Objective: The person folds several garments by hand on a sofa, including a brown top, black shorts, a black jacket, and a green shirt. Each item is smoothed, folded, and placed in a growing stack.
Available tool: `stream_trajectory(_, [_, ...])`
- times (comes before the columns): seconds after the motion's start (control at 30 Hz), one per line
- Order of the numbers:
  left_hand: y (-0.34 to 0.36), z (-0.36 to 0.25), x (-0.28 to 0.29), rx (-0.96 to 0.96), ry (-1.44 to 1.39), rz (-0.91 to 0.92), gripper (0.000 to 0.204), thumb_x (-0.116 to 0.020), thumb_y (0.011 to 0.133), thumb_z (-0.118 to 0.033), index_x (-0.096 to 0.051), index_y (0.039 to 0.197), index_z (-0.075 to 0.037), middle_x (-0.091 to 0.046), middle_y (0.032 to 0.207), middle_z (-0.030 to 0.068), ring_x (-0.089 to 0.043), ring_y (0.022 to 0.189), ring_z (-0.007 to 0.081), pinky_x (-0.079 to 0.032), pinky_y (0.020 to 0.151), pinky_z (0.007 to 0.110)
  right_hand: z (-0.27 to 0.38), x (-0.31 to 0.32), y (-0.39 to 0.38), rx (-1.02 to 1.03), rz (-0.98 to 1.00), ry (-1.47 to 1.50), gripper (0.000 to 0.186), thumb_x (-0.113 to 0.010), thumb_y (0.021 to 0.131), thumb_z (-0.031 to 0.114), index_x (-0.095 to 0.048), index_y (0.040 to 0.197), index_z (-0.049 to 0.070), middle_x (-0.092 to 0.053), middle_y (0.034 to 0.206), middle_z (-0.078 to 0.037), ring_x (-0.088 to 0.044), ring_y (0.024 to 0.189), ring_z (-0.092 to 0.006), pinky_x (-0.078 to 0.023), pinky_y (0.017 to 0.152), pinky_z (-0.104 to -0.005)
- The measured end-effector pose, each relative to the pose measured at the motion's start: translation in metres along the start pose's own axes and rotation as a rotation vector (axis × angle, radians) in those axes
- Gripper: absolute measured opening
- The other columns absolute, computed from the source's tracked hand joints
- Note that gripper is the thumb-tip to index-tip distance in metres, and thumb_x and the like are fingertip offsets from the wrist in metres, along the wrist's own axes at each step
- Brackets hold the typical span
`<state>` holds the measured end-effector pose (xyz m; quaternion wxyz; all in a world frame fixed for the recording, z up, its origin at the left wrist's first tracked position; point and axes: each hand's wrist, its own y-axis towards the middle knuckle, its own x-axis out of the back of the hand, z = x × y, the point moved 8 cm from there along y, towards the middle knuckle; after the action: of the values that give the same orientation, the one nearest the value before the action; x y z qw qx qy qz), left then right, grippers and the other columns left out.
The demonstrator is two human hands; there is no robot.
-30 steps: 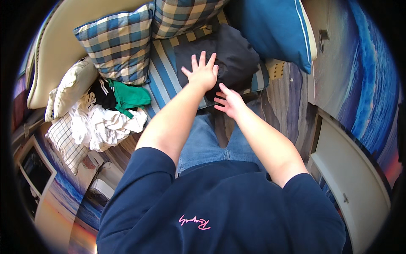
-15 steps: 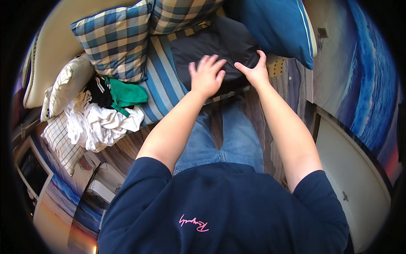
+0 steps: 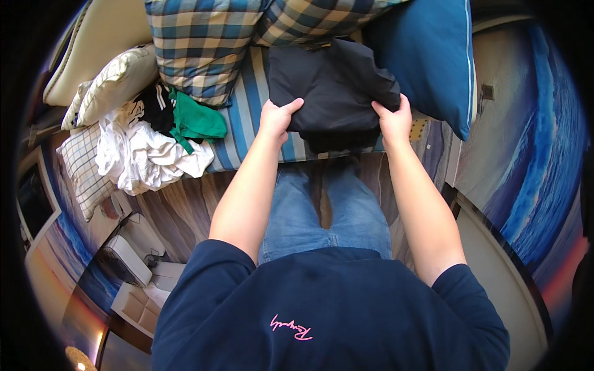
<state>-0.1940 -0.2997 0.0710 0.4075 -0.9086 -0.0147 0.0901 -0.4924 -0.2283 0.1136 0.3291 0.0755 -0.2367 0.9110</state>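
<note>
A folded black cloth (image 3: 328, 86), perhaps a garment, is held out in front of me over the striped seat. Its near edge hangs in loose dark folds. My left hand (image 3: 276, 119) grips its left edge, thumb on top and fingers underneath. At the opposite edge my right hand (image 3: 394, 119) pinches it the same way, the thumb laid over the fabric. The fingers of both hands are mostly hidden beneath the cloth.
The blue-striped seat (image 3: 238, 133) carries two plaid cushions (image 3: 201, 43) at the back and a blue cushion (image 3: 427, 62) at right. To the left lie white clothes (image 3: 145, 151), a green garment (image 3: 197, 120) and pale pillows (image 3: 120, 83).
My left hand has gone from lying spread on the black cloth to gripping its left edge. The right hand still holds the other side. The cloth now looks more squared and lifted.
</note>
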Motion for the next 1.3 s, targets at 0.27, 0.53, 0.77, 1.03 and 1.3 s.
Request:
stream_trajectory(0.27, [-0.047, -0.092, 0.075, -0.248, -0.236, 0.135, 0.054, -0.078, 0.081, -0.002, -0.054, 0.129, 0.003, -0.065, 0.122, 0.0145, -0.064, 0.108, 0.0246, -0.052, 0.095, 0.037, 0.06, -0.075, -0.064, 0.071, 0.04, 0.377, 0.046, -0.074, 0.084, -0.002, -0.056, 0.126, 0.0, -0.064, 0.115, -0.007, -0.059, 0.104, -0.0163, -0.045, 0.097, -0.029])
stream_trajectory(0.53, [0.008, -0.083, 0.203, -0.24, -0.256, 0.132, 0.063, -0.074, 0.084, -0.001, -0.044, 0.139, 0.002, -0.06, 0.131, 0.0156, -0.062, 0.115, 0.0264, -0.05, 0.099, 0.038, 0.037, -0.187, -0.101, 0.152, 0.122, 0.098, 0.05, -0.074, 0.086, 0.01, -0.052, 0.129, -0.001, -0.065, 0.117, -0.012, -0.061, 0.107, -0.0217, -0.046, 0.095, -0.0303])
stream_trajectory(0.77, [0.119, 0.065, 0.279, -0.085, 0.473, -0.308, 0.061, -0.076, 0.079, -0.003, -0.049, 0.134, 0.003, -0.061, 0.13, 0.015, -0.06, 0.117, 0.0275, -0.045, 0.101, 0.036, -0.115, -0.231, -0.074, -0.198, 0.545, -0.524, 0.066, -0.063, 0.091, 0.034, -0.041, 0.143, -0.002, -0.061, 0.124, -0.028, -0.059, 0.117, -0.0404, -0.046, 0.101, -0.0396])
stream_trajectory(1.03, [0.103, 0.078, 0.3, -0.049, 0.588, -0.484, 0.078, -0.081, 0.072, -0.019, -0.044, 0.138, 0.001, -0.059, 0.13, 0.0208, -0.058, 0.119, 0.0352, -0.043, 0.104, 0.04, 0.021, -0.179, -0.078, 0.52, -0.025, -1.279, 0.073, -0.08, 0.074, 0.034, -0.05, 0.138, 0.018, -0.043, 0.139, -0.017, -0.045, 0.124, -0.0389, -0.041, 0.099, -0.0496])
stream_trajectory(1.3, [0.038, 0.072, 0.189, 0.026, 0.692, -0.764, 0.097, -0.081, 0.071, -0.019, -0.024, 0.148, -0.011, -0.029, 0.143, 0.0254, -0.037, 0.129, 0.0474, -0.037, 0.108, 0.052, -0.008, -0.18, -0.014, 0.178, 0.236, -0.903, 0.088, -0.085, 0.066, 0.033, -0.046, 0.143, 0.015, -0.027, 0.152, -0.024, -0.045, 0.13, -0.0439, -0.042, 0.108, -0.0429])
